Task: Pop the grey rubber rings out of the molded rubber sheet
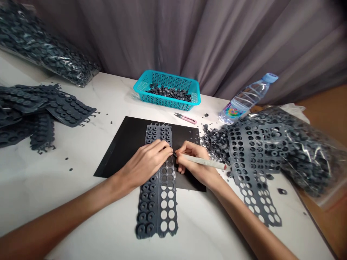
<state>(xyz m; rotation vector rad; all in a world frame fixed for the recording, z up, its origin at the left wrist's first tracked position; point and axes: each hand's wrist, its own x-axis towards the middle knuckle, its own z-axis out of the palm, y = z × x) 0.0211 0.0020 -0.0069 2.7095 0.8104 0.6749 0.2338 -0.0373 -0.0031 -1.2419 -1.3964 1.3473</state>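
Observation:
A long dark grey rubber strip (155, 202) of ring-shaped parts lies across a black mat (127, 144). Many holes on its right side are punched out. My left hand (146, 162) rests on the strip's middle, fingers curled and pressing it down. My right hand (193, 160) grips a pale pen-like tool (203, 162), whose tip meets the strip beside my left fingertips.
A teal basket (168, 90) of loose rings stands behind the mat, with pink snips (187, 118) in front of it. Emptied strips (252, 169), loose rings and a bag (311, 162) lie right. A water bottle (246, 99) lies near. Full strips (35, 108) are left.

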